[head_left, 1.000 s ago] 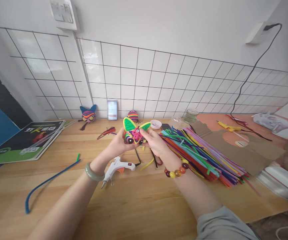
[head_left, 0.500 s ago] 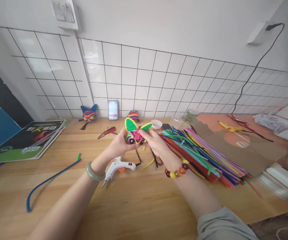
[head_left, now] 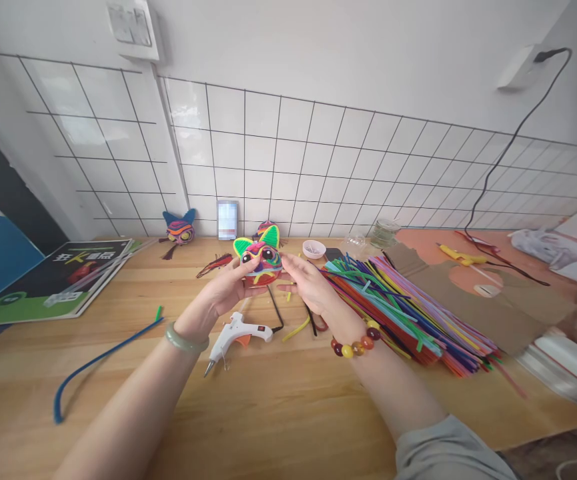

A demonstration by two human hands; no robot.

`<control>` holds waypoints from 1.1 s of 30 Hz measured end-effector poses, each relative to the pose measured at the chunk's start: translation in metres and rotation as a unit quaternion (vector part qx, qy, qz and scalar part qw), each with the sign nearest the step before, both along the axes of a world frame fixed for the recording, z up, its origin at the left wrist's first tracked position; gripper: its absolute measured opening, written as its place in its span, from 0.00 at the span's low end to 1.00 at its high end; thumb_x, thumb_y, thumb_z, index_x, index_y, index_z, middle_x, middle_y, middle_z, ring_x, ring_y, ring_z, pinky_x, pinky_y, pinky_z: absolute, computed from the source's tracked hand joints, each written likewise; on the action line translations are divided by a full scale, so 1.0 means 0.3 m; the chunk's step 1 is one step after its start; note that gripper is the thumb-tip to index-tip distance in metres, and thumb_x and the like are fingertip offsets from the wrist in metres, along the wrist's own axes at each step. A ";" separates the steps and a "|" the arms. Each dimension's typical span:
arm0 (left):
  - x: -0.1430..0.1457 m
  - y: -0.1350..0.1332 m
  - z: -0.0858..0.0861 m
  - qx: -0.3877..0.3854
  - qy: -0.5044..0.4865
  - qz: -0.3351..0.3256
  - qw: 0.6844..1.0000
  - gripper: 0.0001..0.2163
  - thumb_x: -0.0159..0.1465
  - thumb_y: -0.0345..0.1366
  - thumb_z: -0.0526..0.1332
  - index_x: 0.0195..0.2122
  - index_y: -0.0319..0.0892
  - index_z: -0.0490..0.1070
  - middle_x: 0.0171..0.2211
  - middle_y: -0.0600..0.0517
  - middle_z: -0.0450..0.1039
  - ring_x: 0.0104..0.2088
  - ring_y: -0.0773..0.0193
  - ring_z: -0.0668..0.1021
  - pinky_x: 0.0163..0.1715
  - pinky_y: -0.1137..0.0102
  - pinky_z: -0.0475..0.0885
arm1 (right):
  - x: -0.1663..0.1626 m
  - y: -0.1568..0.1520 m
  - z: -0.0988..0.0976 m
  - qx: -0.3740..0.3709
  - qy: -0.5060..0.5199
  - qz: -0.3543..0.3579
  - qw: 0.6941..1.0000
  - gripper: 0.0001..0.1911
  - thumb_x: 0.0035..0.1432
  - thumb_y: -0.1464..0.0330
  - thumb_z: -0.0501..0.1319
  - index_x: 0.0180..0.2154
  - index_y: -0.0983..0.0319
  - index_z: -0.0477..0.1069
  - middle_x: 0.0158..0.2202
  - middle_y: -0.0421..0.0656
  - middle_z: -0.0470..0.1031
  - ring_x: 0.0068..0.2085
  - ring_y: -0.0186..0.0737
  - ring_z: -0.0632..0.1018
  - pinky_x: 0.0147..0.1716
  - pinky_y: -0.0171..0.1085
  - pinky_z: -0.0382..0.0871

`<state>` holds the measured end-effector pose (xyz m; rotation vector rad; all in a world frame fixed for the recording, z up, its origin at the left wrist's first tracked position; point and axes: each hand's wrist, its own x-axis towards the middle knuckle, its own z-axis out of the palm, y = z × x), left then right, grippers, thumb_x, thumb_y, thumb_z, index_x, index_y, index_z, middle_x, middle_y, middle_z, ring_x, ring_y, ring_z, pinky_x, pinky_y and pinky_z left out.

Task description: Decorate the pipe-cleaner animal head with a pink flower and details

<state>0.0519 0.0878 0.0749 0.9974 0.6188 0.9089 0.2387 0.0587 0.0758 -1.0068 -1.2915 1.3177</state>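
A colourful ball-shaped animal head [head_left: 263, 263], with green ears edged in yellow and black-and-white eyes, is up off the table in front of me. My left hand [head_left: 223, 287] grips its left side, thumb across the front and fingers beneath. At its right edge, the curved fingers of my right hand [head_left: 311, 283] steady it, thumb side high and other fingertips low. Below the hands a white glue gun [head_left: 238, 333] lies with its nozzle toward the lower left. A yellow pipe cleaner [head_left: 297, 329] is near its cord.
Bundled pipe cleaners [head_left: 403, 313] spread to the right, beside brown cardboard [head_left: 523, 300] and a yellow glue gun [head_left: 461, 255]. A blue-eared head [head_left: 179, 228], a phone [head_left: 227, 220] and a small bowl [head_left: 313, 249] stand at the back. One blue pipe cleaner [head_left: 98, 357] curves at left.
The animal head has shifted left and turned, its face now tilted upward left. My left hand has moved left with it, while my right hand has loosened along its right side.
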 end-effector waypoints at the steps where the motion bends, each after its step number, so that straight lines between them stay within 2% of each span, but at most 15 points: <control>1: -0.001 0.002 -0.001 -0.008 -0.003 -0.003 1.000 0.17 0.60 0.42 0.67 0.49 0.43 0.71 0.47 0.43 0.76 0.43 0.56 0.80 0.38 0.63 0.78 | -0.002 -0.002 0.003 0.001 -0.005 0.005 1.000 0.20 0.59 0.53 0.61 0.50 0.54 0.71 0.56 0.43 0.73 0.53 0.41 0.75 0.42 0.37 0.74; 7: 0.000 0.013 -0.019 -0.023 -0.001 0.005 1.000 0.17 0.60 0.46 0.66 0.46 0.42 0.74 0.41 0.44 0.78 0.38 0.60 0.80 0.38 0.64 0.78 | -0.015 0.004 0.001 -0.005 -0.017 0.011 1.000 0.29 0.50 0.62 0.70 0.54 0.56 0.67 0.53 0.45 0.74 0.51 0.43 0.76 0.46 0.41 0.74; 12: 0.005 0.013 -0.023 -0.032 0.002 0.002 0.999 0.18 0.62 0.50 0.63 0.43 0.41 0.74 0.37 0.44 0.79 0.35 0.61 0.80 0.37 0.66 0.76 | -0.024 0.012 -0.025 0.019 0.001 0.018 1.000 0.34 0.46 0.67 0.71 0.55 0.55 0.65 0.54 0.45 0.73 0.49 0.42 0.78 0.49 0.43 0.74; 20: 0.009 0.007 -0.015 -0.057 -0.008 0.000 0.998 0.15 0.62 0.48 0.63 0.42 0.41 0.74 0.37 0.46 0.78 0.35 0.62 0.79 0.37 0.67 0.75 | -0.019 0.031 -0.059 0.059 -0.047 0.023 0.997 0.33 0.52 0.61 0.68 0.58 0.57 0.61 0.54 0.47 0.72 0.48 0.43 0.79 0.49 0.45 0.74; 22: 0.009 0.005 -0.013 -0.061 -0.011 -0.007 0.998 0.16 0.62 0.48 0.63 0.42 0.41 0.75 0.37 0.46 0.78 0.35 0.62 0.79 0.38 0.66 0.75 | -0.017 0.027 -0.062 0.092 -0.116 -0.024 0.989 0.36 0.53 0.59 0.67 0.60 0.57 0.58 0.57 0.50 0.70 0.49 0.46 0.78 0.50 0.48 0.73; 24: 0.009 0.003 -0.009 -0.057 -0.018 -0.019 0.998 0.17 0.62 0.49 0.62 0.44 0.41 0.74 0.39 0.45 0.78 0.36 0.61 0.79 0.39 0.66 0.75 | -0.015 0.015 -0.057 0.175 -0.221 -0.115 0.953 0.39 0.52 0.58 0.68 0.61 0.58 0.55 0.60 0.52 0.65 0.55 0.50 0.74 0.55 0.52 0.69; 26: 0.009 0.000 -0.005 -0.056 -0.027 -0.027 0.998 0.18 0.62 0.49 0.62 0.46 0.41 0.74 0.41 0.44 0.78 0.38 0.60 0.79 0.39 0.65 0.75 | -0.015 -0.001 -0.046 0.296 -0.313 -0.190 0.882 0.37 0.54 0.60 0.67 0.61 0.58 0.56 0.62 0.53 0.62 0.61 0.52 0.67 0.60 0.55 0.62; 28: 0.011 -0.003 -0.002 -0.061 -0.036 -0.028 0.997 0.17 0.62 0.49 0.63 0.45 0.41 0.74 0.41 0.44 0.77 0.37 0.61 0.79 0.39 0.66 0.76 | -0.018 -0.018 -0.034 0.398 -0.365 -0.212 0.815 0.29 0.58 0.61 0.64 0.58 0.58 0.60 0.61 0.53 0.62 0.63 0.52 0.63 0.61 0.55 0.59; 29: 0.012 -0.003 -0.001 -0.063 -0.041 -0.029 0.997 0.17 0.62 0.49 0.63 0.43 0.42 0.75 0.40 0.45 0.77 0.36 0.62 0.79 0.38 0.66 0.76 | -0.021 -0.026 -0.029 0.429 -0.381 -0.213 0.791 0.24 0.59 0.61 0.63 0.56 0.57 0.63 0.60 0.52 0.63 0.62 0.51 0.64 0.60 0.54 0.60; 31: 0.016 -0.004 -0.001 -0.065 -0.049 -0.031 0.996 0.15 0.61 0.48 0.65 0.41 0.42 0.75 0.38 0.47 0.77 0.34 0.63 0.78 0.38 0.66 0.76 | -0.026 -0.036 -0.024 0.461 -0.407 -0.210 0.760 0.15 0.62 0.63 0.60 0.50 0.56 0.68 0.56 0.51 0.66 0.58 0.51 0.67 0.57 0.53 0.64; 33: 0.019 -0.006 -0.001 -0.067 -0.050 -0.034 0.996 0.14 0.60 0.47 0.66 0.39 0.42 0.75 0.36 0.48 0.77 0.33 0.65 0.78 0.38 0.66 0.76 | -0.031 -0.041 -0.022 0.471 -0.431 -0.205 0.742 0.08 0.63 0.65 0.59 0.43 0.57 0.72 0.49 0.50 0.69 0.53 0.49 0.70 0.53 0.52 0.66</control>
